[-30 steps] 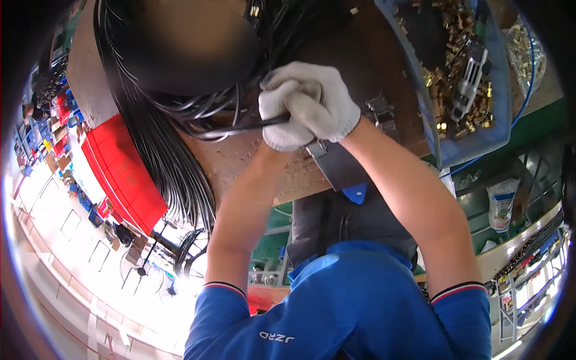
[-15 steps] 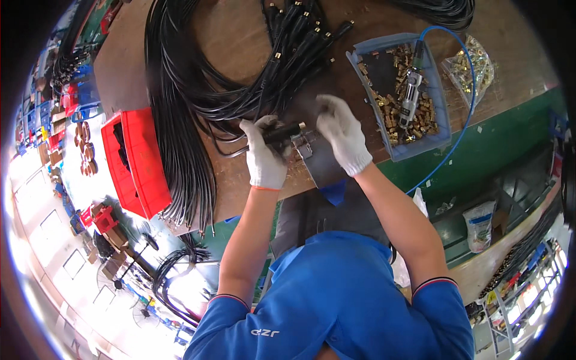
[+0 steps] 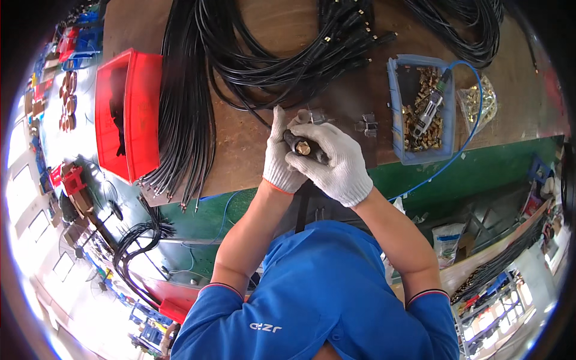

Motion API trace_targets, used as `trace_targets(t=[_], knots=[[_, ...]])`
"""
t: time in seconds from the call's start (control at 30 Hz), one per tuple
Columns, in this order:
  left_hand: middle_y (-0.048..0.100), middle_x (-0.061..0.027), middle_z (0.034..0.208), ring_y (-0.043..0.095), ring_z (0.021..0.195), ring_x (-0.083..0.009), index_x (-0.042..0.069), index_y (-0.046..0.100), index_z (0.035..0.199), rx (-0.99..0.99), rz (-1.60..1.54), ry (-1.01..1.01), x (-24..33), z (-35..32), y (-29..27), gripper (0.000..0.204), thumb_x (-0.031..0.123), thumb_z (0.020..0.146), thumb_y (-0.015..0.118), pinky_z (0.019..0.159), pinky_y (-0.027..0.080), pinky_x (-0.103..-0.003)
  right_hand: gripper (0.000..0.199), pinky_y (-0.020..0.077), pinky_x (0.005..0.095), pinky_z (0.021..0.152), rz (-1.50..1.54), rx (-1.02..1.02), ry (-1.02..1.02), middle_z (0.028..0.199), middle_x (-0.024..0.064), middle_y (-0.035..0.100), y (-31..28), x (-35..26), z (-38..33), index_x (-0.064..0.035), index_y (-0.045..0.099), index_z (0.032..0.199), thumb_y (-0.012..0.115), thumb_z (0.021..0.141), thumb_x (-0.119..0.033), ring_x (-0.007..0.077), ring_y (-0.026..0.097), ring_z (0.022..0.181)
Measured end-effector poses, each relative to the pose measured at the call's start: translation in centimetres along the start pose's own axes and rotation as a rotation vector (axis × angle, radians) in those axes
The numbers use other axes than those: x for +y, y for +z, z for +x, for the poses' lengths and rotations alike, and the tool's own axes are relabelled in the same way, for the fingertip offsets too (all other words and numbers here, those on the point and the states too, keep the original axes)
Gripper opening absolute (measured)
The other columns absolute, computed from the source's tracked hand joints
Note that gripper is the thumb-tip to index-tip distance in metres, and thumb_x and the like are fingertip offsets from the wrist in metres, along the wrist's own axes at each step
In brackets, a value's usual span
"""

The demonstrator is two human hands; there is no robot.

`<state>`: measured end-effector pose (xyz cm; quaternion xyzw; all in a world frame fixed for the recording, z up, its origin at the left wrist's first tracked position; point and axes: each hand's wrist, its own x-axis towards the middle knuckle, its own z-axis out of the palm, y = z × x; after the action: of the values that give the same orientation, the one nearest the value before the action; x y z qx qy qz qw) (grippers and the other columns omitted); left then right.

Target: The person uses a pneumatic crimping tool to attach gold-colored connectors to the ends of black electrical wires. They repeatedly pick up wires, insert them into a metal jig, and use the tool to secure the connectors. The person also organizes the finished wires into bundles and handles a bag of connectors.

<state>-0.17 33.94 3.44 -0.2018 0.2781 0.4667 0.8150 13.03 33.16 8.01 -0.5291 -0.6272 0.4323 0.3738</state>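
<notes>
Both white-gloved hands, left hand and right hand, are closed together on the black hose end with a brass fitting, held at the near edge of the brown wooden workbench. Half a second ago the hands were apart on the hose; now they meet, the fitting seated at its tip. The blue plastic tray of brass fittings sits just right, the red plastic bin well left.

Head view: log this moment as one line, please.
left hand: grips black hose end | right hand: on brass fitting | blue bin: brass parts, right | red bin: left
</notes>
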Motion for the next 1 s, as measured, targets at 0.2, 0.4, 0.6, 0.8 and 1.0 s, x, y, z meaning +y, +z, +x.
trace_targets(t=[0.2, 0.4, 0.6, 0.8, 1.0], knots=[[0.074, -0.0096, 0.098, 0.072, 0.091, -0.0248, 0.008, 0.07, 0.111, -0.096, -0.064, -0.08, 1.4, -0.2, -1.5, 0.048, 0.054, 0.104, 0.055, 0.082, 0.059, -0.04, 0.043, 0.0555, 0.0353, 0.069, -0.051, -0.024, -0.03, 0.094, 0.0093, 0.071, 1.1, -1.9, 0.6, -0.0093, 0.072, 0.113, 0.089, 0.075, -0.014, 0.0259, 0.069, 0.078], [0.072, -0.0066, 0.091, 0.07, 0.081, -0.0204, 0.009, 0.068, 0.111, -0.098, -0.112, -0.111, 1.4, -0.4, -1.8, 0.047, 0.054, 0.105, 0.054, 0.073, 0.058, -0.037, 0.04, 0.0556, 0.0366, 0.068, -0.078, -0.017, -0.147, 0.092, 0.0108, 0.071, 1.5, -2.4, 0.8, -0.0091, 0.072, 0.112, 0.088, 0.075, -0.013, 0.0285, 0.07, 0.077], [0.066, -0.0018, 0.086, 0.066, 0.08, -0.016, 0.012, 0.067, 0.105, -0.115, 0.035, -0.102, -0.6, 1.2, -2.3, 0.055, 0.066, 0.098, 0.056, 0.072, 0.057, -0.035, 0.027, 0.0548, 0.0382, 0.063, -0.451, -0.054, -0.195, 0.083, 0.0068, 0.07, -0.8, -1.8, 1.2, -0.0108, 0.069, 0.102, 0.081, 0.085, -0.028, 0.0277, 0.069, 0.07], [0.068, -0.0064, 0.095, 0.065, 0.08, -0.0179, 0.009, 0.063, 0.119, 0.219, 0.595, 0.077, -1.4, 0.9, -3.0, 0.067, 0.071, 0.099, 0.051, 0.073, 0.055, -0.035, 0.025, 0.0557, 0.031, 0.067, -0.044, 0.02, 0.086, 0.092, 0.0093, 0.074, -5.8, 4.0, 3.8, -0.003, 0.071, 0.107, 0.073, 0.093, -0.023, 0.0174, 0.069, 0.074], [0.064, -0.0049, 0.086, 0.063, 0.078, -0.0147, 0.001, 0.067, 0.107, 0.671, 0.97, 0.669, 2.6, -0.5, -4.6, 0.049, 0.049, 0.103, 0.06, 0.072, 0.053, -0.032, 0.047, 0.0545, 0.0395, 0.089, -0.194, 0.185, 0.342, 0.102, 0.0196, 0.074, -10.2, 16.7, 11.4, -0.0016, 0.067, 0.125, 0.073, 0.092, -0.034, 0.0316, 0.071, 0.095]])
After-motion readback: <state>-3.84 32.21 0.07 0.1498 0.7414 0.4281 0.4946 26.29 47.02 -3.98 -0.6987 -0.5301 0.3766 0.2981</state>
